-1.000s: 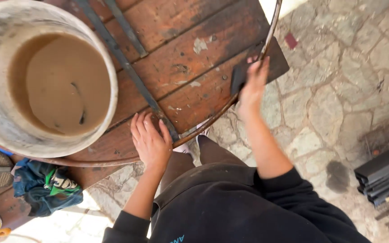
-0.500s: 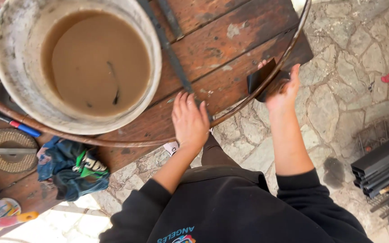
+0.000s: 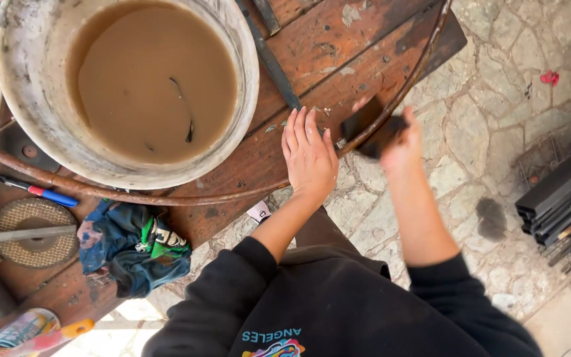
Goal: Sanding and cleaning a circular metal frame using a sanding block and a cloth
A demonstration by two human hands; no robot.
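Closest to us, our left hand (image 3: pixel 310 157) is flat on the wooden counter (image 3: pixel 338 59), fingers spread and straight, holding nothing, pressed down right at the curved rusty metal rod (image 3: pixel 166 197) that arcs along the counter edge. Just to the right, our right hand (image 3: pixel 399 147) is wrapped around a dark sanding block (image 3: pixel 365 125) that sits against that same rod; it's blurry, so we can't tell the grip in detail. Off to the left there's a crumpled blue-green rag (image 3: pixel 133 246), a round wire mesh disc (image 3: pixel 31 231) and a blue-and-red pen (image 3: pixel 34 191). Further back sits a big white bucket (image 3: pixel 28 112) of muddy brown water, with a dark metal bar (image 3: pixel 269 59) beside it.
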